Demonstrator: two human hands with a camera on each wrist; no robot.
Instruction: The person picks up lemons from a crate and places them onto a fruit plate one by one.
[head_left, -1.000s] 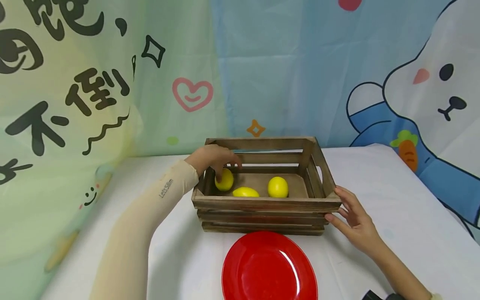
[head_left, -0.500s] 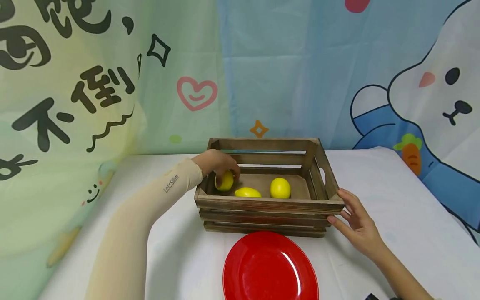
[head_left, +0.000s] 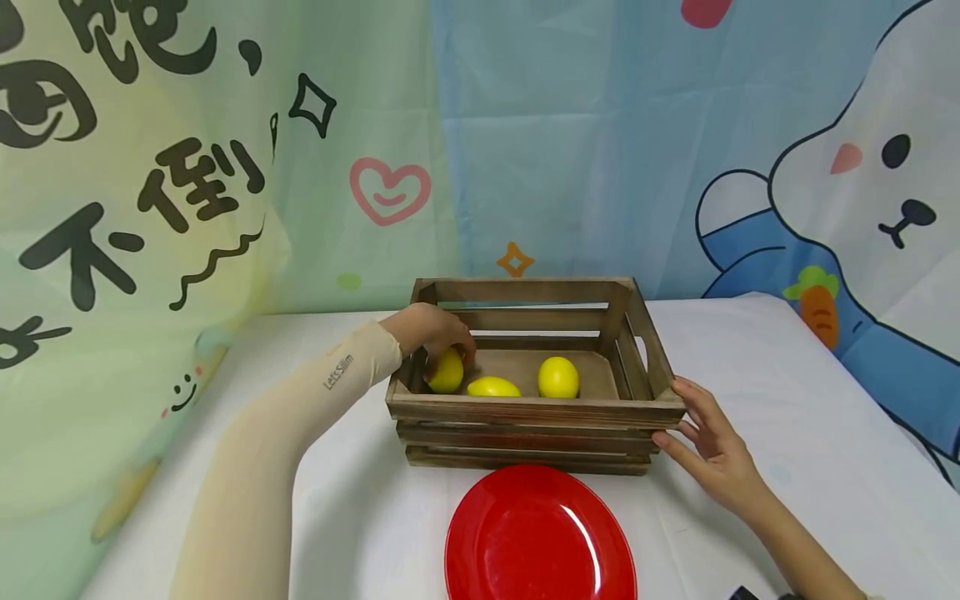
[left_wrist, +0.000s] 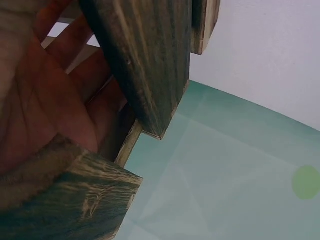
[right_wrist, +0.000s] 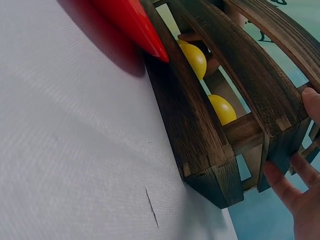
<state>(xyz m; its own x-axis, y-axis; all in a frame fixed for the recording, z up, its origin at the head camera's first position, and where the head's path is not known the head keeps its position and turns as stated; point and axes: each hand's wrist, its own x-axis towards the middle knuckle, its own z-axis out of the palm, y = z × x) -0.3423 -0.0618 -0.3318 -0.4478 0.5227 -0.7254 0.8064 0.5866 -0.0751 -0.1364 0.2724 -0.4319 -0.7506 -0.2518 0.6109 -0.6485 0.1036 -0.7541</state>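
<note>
A slatted wooden crate [head_left: 525, 410] stands mid-table with three yellow lemons inside. My left hand [head_left: 448, 352] reaches in over the crate's left end, and its fingers curl round the leftmost lemon [head_left: 446, 375]. A second lemon [head_left: 492, 387] lies beside it and a third lemon [head_left: 558, 377] sits further right. My right hand [head_left: 681, 417] rests with straight fingers against the crate's front right corner. The right wrist view shows that corner of the crate [right_wrist: 210, 140], two lemons [right_wrist: 196, 58] through the slats, and my fingers [right_wrist: 295, 197]. The left wrist view shows only palm and crate slats [left_wrist: 145, 65].
A red plate [head_left: 538, 537] lies on the white tablecloth [head_left: 787, 433] just in front of the crate. A printed cartoon backdrop [head_left: 225, 167] hangs close behind the table. Bare cloth lies to the left and right of the crate.
My left hand has dropped lower into the crate and its fingers have closed over the leftmost lemon. The right hand stays at the crate's corner.
</note>
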